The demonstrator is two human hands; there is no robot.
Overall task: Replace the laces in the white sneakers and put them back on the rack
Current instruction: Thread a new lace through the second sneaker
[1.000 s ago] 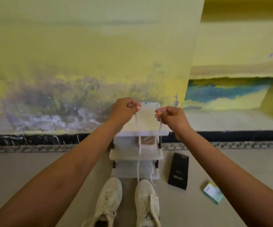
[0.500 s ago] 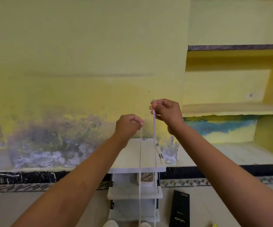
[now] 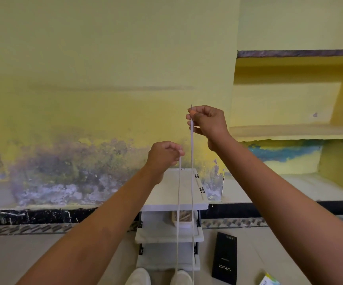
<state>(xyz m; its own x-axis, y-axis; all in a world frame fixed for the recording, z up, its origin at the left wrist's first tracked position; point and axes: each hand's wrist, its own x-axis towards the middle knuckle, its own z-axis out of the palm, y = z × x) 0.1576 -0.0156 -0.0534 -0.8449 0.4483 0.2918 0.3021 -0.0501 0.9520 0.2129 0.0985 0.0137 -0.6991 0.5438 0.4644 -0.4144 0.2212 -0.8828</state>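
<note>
Both ends of one white lace [image 3: 191, 182] are held up in front of me, its two strands hanging taut down to the right white sneaker [image 3: 181, 278] at the bottom edge. My right hand [image 3: 206, 122] pinches one end high, its tip poking above the fingers. My left hand [image 3: 164, 154] grips the other strand lower and to the left. The left white sneaker [image 3: 138, 277] shows only its toe beside the right one. The white three-tier rack [image 3: 187, 204] stands against the wall just behind the shoes.
A small basket [image 3: 184, 220] sits on the rack's middle shelf. A black phone box [image 3: 224, 258] lies on the floor right of the rack, with a green-and-white packet [image 3: 269, 280] further right. A stained yellow wall and a built-in shelf recess [image 3: 294, 128] are behind.
Both hands have risen with the lace, the right one higher than the left. The view has tilted up, so the sneakers have slid to the bottom edge.
</note>
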